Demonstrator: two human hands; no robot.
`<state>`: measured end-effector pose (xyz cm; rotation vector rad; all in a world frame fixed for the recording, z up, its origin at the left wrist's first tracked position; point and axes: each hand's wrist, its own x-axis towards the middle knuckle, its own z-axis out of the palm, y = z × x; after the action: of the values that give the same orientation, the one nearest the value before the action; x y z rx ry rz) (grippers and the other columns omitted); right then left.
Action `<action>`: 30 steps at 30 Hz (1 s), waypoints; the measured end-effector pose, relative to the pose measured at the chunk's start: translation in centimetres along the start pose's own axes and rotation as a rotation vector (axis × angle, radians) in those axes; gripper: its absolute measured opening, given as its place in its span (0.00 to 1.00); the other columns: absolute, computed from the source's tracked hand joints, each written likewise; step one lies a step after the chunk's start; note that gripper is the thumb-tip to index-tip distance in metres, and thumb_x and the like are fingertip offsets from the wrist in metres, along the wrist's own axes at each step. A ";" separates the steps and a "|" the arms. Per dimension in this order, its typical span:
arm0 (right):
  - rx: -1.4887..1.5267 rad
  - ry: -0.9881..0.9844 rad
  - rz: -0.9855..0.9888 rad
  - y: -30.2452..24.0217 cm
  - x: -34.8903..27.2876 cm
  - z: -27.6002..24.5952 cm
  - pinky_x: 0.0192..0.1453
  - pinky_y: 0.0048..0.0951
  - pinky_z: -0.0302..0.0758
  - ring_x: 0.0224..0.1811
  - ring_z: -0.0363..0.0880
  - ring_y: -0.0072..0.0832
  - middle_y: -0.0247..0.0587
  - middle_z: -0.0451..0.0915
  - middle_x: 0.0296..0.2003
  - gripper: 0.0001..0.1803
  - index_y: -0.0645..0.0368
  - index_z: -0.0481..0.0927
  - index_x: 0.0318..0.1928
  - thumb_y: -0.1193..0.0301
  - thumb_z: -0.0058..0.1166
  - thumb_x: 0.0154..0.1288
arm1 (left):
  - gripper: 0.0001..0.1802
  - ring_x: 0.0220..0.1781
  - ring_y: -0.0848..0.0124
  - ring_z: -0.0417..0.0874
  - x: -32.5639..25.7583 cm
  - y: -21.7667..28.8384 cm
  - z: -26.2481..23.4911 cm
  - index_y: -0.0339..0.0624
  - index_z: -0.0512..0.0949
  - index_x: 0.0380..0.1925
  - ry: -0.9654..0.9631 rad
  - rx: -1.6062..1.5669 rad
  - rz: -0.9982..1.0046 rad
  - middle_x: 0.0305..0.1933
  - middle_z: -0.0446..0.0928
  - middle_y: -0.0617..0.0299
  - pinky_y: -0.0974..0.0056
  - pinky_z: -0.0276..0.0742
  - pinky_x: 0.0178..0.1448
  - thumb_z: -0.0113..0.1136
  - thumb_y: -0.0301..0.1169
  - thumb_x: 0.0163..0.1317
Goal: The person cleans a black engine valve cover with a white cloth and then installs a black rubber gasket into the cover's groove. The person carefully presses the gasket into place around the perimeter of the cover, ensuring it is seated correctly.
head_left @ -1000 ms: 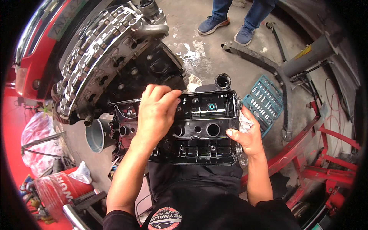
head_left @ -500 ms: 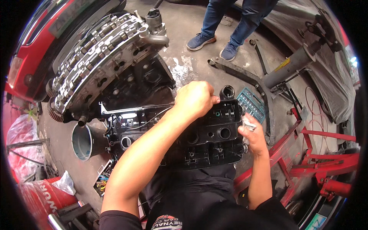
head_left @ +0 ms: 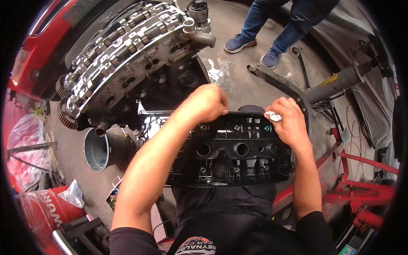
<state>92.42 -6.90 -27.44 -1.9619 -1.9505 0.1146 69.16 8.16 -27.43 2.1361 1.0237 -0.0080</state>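
Observation:
A black engine valve cover lies across my lap with its ribbed, hollow inner side up. My left hand is closed at its far edge, fingers curled over the rim; the fingertips are mostly hidden. At the far right corner, my right hand pinches a small crumpled white thing, a rag or a tube, which I cannot tell. Beyond the cover to the left stands an engine with bare camshafts on its cylinder head.
A grey bucket stands left of the cover. Someone in jeans and blue shoes stands at the far side, near a stand's dark metal legs. Red metal frames fill the right, a red drum the lower left, and a red car the far left.
My right hand has moved from the cover's right end to its far right corner with the white thing. The cover sits farther right in view. The teal socket case is now hidden.

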 end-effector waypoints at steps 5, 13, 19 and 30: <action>0.055 -0.083 -0.027 0.2 1.1 -0.3 0.56 0.41 0.74 0.47 0.78 0.42 0.37 0.82 0.39 0.06 0.54 0.90 0.37 0.70 0.68 0.59 | 0.11 0.44 0.62 0.89 -1.3 -1.3 -2.1 0.39 0.89 0.41 -0.069 -0.039 -0.054 0.38 0.89 0.53 0.59 0.81 0.54 0.73 0.29 0.57; 0.049 -0.244 -0.088 -3.3 4.1 0.8 0.55 0.45 0.76 0.48 0.80 0.45 0.43 0.84 0.38 0.13 0.56 0.89 0.38 0.60 0.68 0.63 | 0.10 0.43 0.65 0.89 -1.9 -1.9 -3.2 0.40 0.89 0.40 -0.133 -0.072 -0.094 0.37 0.89 0.55 0.59 0.81 0.53 0.73 0.28 0.58; 0.107 -0.496 -0.020 -5.4 7.5 1.5 0.54 0.49 0.80 0.49 0.86 0.52 0.53 0.88 0.40 0.19 0.58 0.90 0.45 0.56 0.68 0.63 | 0.12 0.40 0.66 0.88 -4.7 -5.3 -3.8 0.39 0.89 0.43 0.029 -0.109 -0.082 0.36 0.89 0.56 0.59 0.81 0.53 0.72 0.27 0.59; 0.161 -0.526 -0.041 -8.1 8.9 3.4 0.55 0.48 0.81 0.48 0.87 0.50 0.52 0.89 0.38 0.19 0.54 0.91 0.45 0.54 0.67 0.65 | 0.10 0.50 0.61 0.79 -9.0 -6.6 -0.8 0.44 0.81 0.33 0.570 0.592 0.323 0.40 0.80 0.64 0.52 0.69 0.63 0.70 0.24 0.51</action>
<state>84.00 2.31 -26.24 -1.9148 -2.2016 0.8239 58.35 5.27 -28.22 2.9265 1.0562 0.5425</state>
